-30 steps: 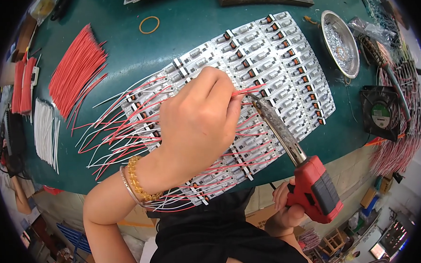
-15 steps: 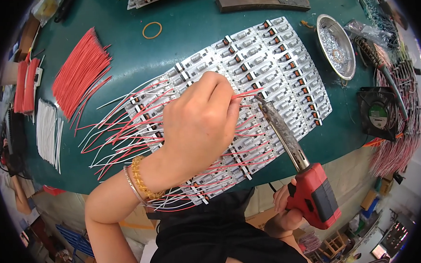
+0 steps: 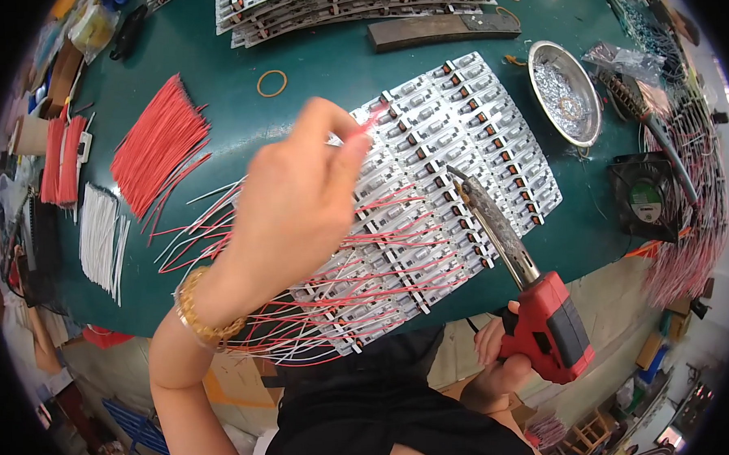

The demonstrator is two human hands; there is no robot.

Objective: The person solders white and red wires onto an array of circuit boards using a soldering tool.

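My left hand (image 3: 298, 202) reaches over a panel of small white circuit boards (image 3: 490, 132). Its thumb and forefinger pinch red wires (image 3: 372, 121), blurred by motion, above the panel's far edge. In my right hand (image 3: 498, 358) is a red and black soldering gun (image 3: 550, 327), gripped at its handle. The gun's dark tip (image 3: 458, 177) is over the middle of the panel, apart from my left hand. Red and white wires (image 3: 280, 333) lie across the panel's near left part and trail off its left side. My left hand and forearm cover some of them.
At the left lie a bundle of red wires (image 3: 158, 147) and a bundle of white wires (image 3: 99, 243). A metal bowl (image 3: 596, 124) with silvery bits and a black fan (image 3: 644, 199) stand at the right. Stacked board panels (image 3: 355, 4) and a dark bar (image 3: 441, 32) lie at the back.
My left hand has moved left and away from me with the red wires, off the soldering gun's tip. The right hand keeps its hold on the gun. The whole view has shifted slightly.
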